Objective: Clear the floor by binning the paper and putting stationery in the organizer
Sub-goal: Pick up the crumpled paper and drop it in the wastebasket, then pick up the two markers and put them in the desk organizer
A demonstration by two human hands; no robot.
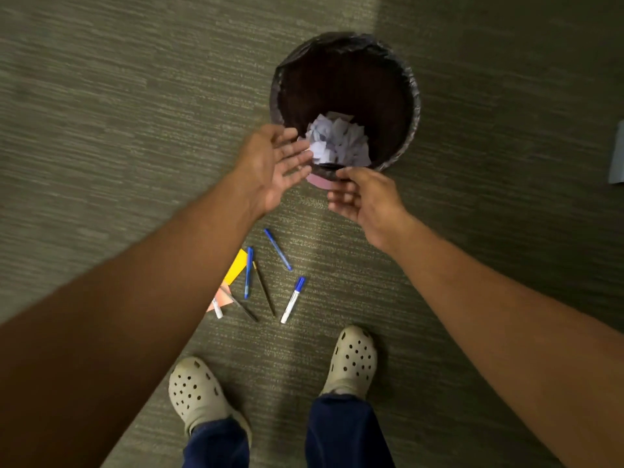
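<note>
A grey-green carpeted floor (135, 96) is seen, bearing a round black-lined waste bin (413, 96) in which crumpled white paper (339, 140) lies. Both the left hand (273, 167) and right hand (363, 197) are held empty with fingers relaxed, near its rim. Blue pens (277, 249) are scattered nearby.

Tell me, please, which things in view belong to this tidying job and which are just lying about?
Job:
- bin holding crumpled paper
- blue pens
- white marker
- dark pens
- yellow note
- pink slip by the bin
- both hands, left and right, empty

Lying about:
- grey object at the right edge
- clogs
</note>
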